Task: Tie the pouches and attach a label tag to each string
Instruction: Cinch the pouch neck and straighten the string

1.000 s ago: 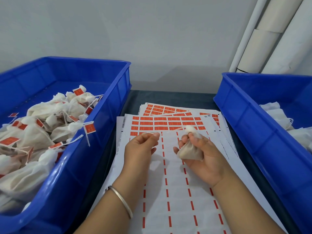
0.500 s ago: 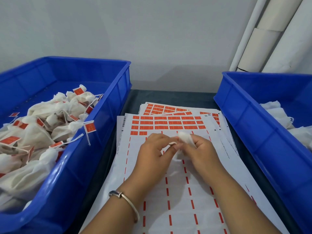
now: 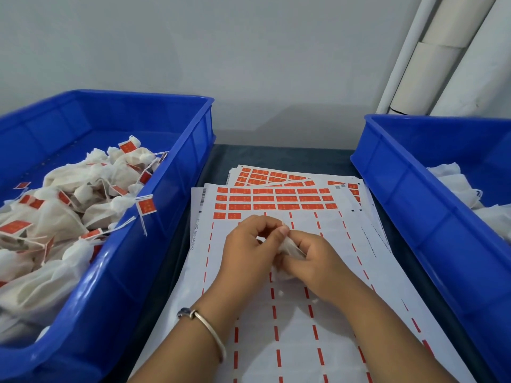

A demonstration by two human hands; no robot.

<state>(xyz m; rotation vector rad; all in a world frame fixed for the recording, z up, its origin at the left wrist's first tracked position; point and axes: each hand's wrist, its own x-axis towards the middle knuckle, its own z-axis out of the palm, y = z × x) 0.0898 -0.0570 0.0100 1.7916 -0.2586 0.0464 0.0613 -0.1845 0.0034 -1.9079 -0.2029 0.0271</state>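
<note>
A: Status of the hands?

B: Both forearms extend forward and converge at centre. The left hand (image 3: 250,248) has fingers curled, thumb and forefinger pinched together at the tip. A metal bangle sits on the left wrist.

A: And the right?

B: The right hand (image 3: 318,261) is knuckles-up, fingers curled inward, touching the left.

Left of the hands' grip: deep blue plastic bin (image 3: 177,194), off-white gauze pouches (image 3: 55,217) with orange-red tags (image 3: 146,206). Beneath it: white label sheet (image 3: 318,327), orange-red dashed lines; orange-red stickers (image 3: 273,199) beyond. Right: second blue bin (image 3: 414,205). Silver bangle (image 3: 210,331).
</note>
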